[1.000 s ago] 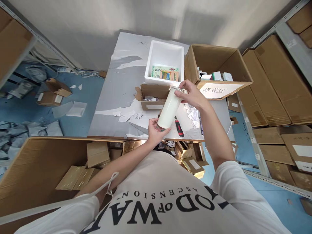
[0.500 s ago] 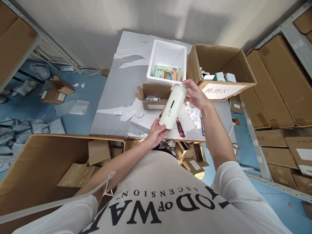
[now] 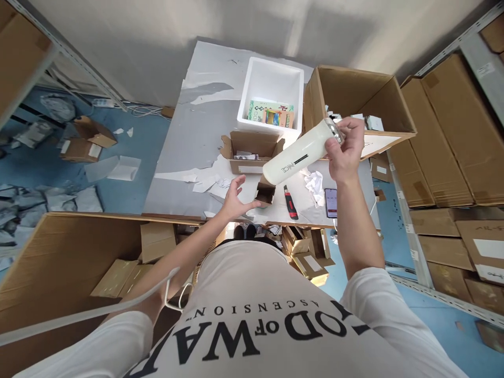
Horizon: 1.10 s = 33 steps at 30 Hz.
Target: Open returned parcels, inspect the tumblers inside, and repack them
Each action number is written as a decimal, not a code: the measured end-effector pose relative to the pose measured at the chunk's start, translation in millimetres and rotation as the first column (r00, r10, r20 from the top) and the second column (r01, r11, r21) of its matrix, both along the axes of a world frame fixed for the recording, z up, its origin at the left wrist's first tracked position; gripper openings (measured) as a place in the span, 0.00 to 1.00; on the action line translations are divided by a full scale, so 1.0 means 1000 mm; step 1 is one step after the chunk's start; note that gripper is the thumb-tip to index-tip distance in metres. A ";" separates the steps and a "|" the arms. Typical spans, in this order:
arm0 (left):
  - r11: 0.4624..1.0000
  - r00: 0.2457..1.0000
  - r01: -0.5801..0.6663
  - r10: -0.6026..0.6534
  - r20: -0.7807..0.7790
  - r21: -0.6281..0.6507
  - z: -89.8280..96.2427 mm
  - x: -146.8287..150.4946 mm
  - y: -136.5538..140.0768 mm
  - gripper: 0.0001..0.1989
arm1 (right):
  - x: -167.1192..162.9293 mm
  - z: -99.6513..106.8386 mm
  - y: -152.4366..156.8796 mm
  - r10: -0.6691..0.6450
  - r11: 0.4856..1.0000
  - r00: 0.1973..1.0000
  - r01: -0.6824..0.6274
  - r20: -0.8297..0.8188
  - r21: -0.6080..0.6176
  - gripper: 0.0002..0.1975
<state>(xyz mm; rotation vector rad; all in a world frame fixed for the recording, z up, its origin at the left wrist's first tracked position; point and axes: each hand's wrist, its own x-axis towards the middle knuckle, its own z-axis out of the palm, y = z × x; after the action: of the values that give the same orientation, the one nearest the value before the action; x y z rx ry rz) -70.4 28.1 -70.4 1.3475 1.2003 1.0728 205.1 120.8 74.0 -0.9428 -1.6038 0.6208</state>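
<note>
A cream-white bottle [image 3: 297, 156] with dark lettering is tilted over the table, its shiny lid end up at the right. My right hand [image 3: 348, 147] is closed round that lid end. The bottle's lower end is above a small open cardboard box [image 3: 265, 193], hiding part of it. My left hand [image 3: 236, 199] is beside the small box with thumb and fingers spread, holding nothing. Its thumb tip is at the box's near left edge; whether it touches I cannot tell. A red and black utility knife [image 3: 290, 202] lies to the box's right.
Behind are an open cardboard box [image 3: 247, 167], a white foam box [image 3: 242, 100] with printed packets and a larger carton [image 3: 360, 86]. Crumpled paper [image 3: 314, 186] and a phone [image 3: 331, 202] lie at the right. A big carton [image 3: 90, 231] stands at the lower left.
My left hand has let go of the bottle's base and moved left and slightly down. My right hand has carried the bottle right, tilting it flatter. The small box and phone now show more.
</note>
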 end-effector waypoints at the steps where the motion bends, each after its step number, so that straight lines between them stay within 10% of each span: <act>1: 1.000 0.995 0.024 -0.024 -0.101 0.004 -0.006 -0.004 0.004 0.55 | -0.003 -0.002 -0.007 -0.051 0.997 0.999 0.051 0.011 0.055 0.25; 12: 0.954 0.933 0.297 -0.299 -0.199 -0.040 -0.056 0.021 0.034 0.64 | -0.031 -0.084 -0.072 -0.224 0.966 0.967 0.237 0.117 -0.107 0.22; 22: 0.938 0.919 0.346 -0.340 -0.199 -0.007 -0.060 0.016 0.041 0.50 | -0.028 -0.096 -0.089 -0.025 0.991 0.949 0.064 0.315 -0.115 0.22; 33: 0.954 0.919 0.296 -0.296 -0.260 -0.039 -0.062 0.011 0.035 0.50 | -0.079 -0.134 -0.079 0.198 0.963 0.464 0.071 0.864 -0.259 0.23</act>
<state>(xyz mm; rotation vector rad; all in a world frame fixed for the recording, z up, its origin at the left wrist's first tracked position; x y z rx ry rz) -59.4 63.1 -132.1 1.6506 1.1361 0.6936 126.0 42.2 -59.7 -1.5769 -2.5543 0.3799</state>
